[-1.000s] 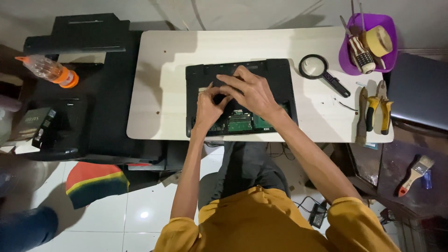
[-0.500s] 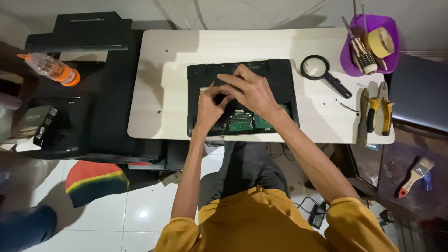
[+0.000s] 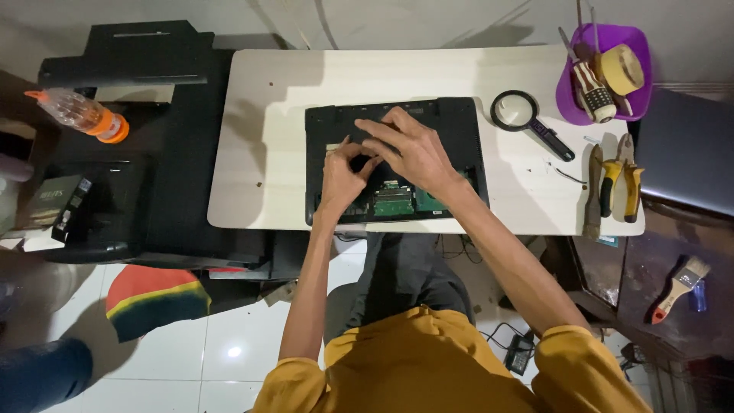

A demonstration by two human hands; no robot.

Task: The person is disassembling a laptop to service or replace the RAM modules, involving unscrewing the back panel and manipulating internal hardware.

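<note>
Black laptop base (image 3: 459, 126), underside up, lies flat on white table (image 3: 252, 115), centre, near front edge. Long axis runs L–R across table; open service bay w/ green boards (image 3: 397, 200) faces front edge, toward the seated body.

L hand (image 3: 342, 172) over left part of bay, fingers curled in, tips pinched on sth small and pale at bay edge; cannot tell what. R hand (image 3: 409, 149) laid flat across base mid, fingers spread and extended leftward, pressing on casing, clasping nothing.

Judgement, step in hand: fine work inside the bay. To do well: keep R hand as steady weight on casing so base doesn't slide; work w/ L fingertips only, small pulls, straight along the part, no twisting near boards.

Round about: magnifier (image 3: 514, 109) just right of base; pliers w/ yellow grips (image 3: 621, 180) near right edge; purple bowl (image 3: 638, 95) w/ tape roll at far right corner; bottle w/ orange cap (image 3: 76, 113) on black unit at left.
</note>
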